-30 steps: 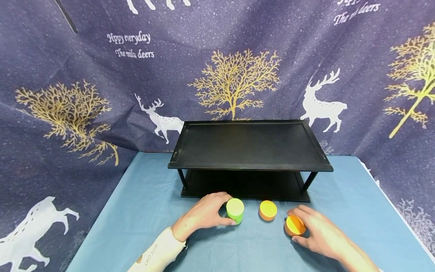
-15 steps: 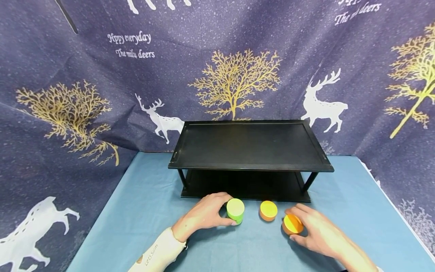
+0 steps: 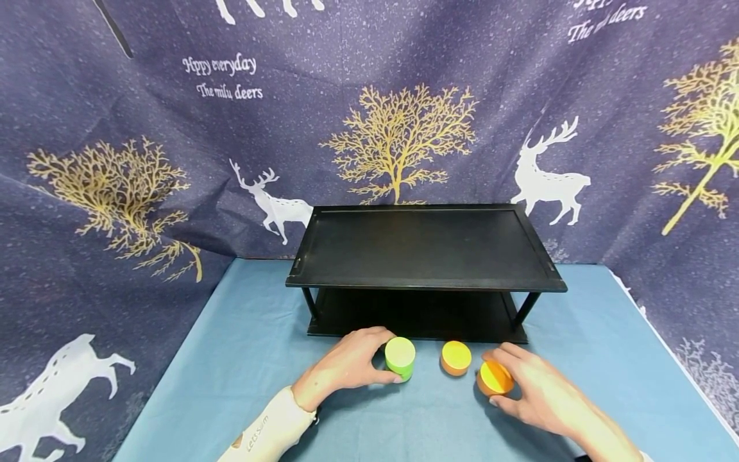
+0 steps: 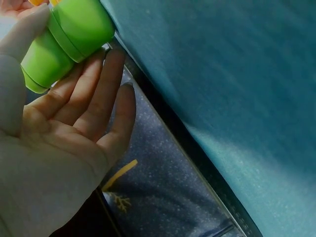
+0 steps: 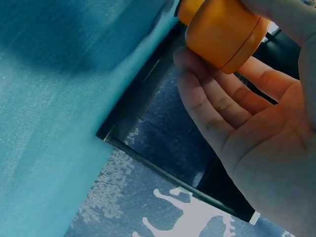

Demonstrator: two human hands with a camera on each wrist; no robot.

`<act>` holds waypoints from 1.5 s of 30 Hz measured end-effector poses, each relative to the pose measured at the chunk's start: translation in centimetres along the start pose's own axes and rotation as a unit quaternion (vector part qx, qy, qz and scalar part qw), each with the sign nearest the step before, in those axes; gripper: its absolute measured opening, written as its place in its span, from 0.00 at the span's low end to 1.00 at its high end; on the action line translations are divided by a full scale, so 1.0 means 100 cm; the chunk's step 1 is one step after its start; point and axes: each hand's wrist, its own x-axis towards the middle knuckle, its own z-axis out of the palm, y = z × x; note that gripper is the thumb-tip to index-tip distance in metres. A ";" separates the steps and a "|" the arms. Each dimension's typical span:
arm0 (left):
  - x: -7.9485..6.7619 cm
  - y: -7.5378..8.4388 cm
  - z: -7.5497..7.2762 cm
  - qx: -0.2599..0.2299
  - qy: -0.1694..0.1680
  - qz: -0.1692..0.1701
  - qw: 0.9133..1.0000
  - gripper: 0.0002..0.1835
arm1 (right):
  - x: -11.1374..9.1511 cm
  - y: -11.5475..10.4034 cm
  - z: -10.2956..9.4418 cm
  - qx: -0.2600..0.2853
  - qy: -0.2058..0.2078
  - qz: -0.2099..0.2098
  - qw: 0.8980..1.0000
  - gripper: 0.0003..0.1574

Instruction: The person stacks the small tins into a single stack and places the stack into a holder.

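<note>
Two small round green containers (image 3: 399,357), one stacked on the other, stand before the black rack. My left hand (image 3: 353,360) grips them between thumb and fingers; in the left wrist view the fingers lie along the side of the green containers (image 4: 79,29). My right hand (image 3: 537,388) holds a small round orange container (image 3: 495,378) with a lighter orange top, and in the right wrist view a seam runs round this orange container (image 5: 222,32). Between the hands stands a second orange container (image 3: 455,358) with a yellow top, slightly apart from the held one.
A black two-tier rack (image 3: 427,247) stands behind the containers on a blue cloth (image 3: 248,333). Its lower shelf (image 3: 416,314) reaches close to the containers. A dark blue printed curtain (image 3: 346,58) hangs at the back and sides.
My right hand has shifted a little left with the orange container, bringing it nearer the second orange one. The left hand and the green containers have stayed put.
</note>
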 end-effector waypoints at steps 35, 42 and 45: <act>0.000 -0.002 0.000 0.001 0.002 0.009 1.000 0.32 | 0.004 -0.014 -0.013 0.002 0.045 -0.029 0.999 0.35; 0.000 -0.001 0.001 0.000 0.003 0.008 1.000 0.32 | 0.005 -0.017 -0.014 0.002 0.058 -0.042 0.997 0.35; 0.000 -0.001 0.001 0.001 0.006 0.010 1.000 0.31 | 0.005 -0.019 -0.014 0.002 0.062 -0.046 0.997 0.35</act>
